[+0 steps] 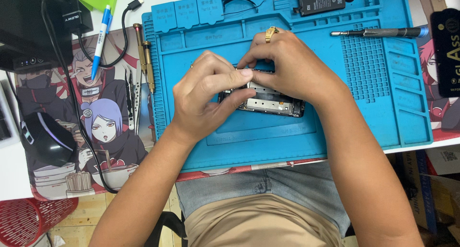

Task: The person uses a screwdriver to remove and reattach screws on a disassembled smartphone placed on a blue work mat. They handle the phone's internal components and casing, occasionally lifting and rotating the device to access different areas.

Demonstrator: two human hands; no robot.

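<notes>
Matt blue rubbery work mat (383,84), ridged and moulded into trays. On it an opened phone (268,102) showing bare silvery metal shielding, dull sheen, dark glossy edges. Left, a printed cloth-like desk pad (110,132), smooth. Brass-coloured metal screwdrivers (146,60) shine. Far right, a dark metal-tipped tool (378,33). Gold ring (271,34), polished.

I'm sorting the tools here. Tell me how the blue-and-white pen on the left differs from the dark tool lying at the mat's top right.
The pen is white with blue clip and grip; the dark tool is black and metallic with a blue end. The pen lies steeply angled on the cartoon-printed desk pad, off the blue work mat; the tool lies nearly level on the mat. Both are slim, stick-shaped, and untouched by either hand.
</notes>
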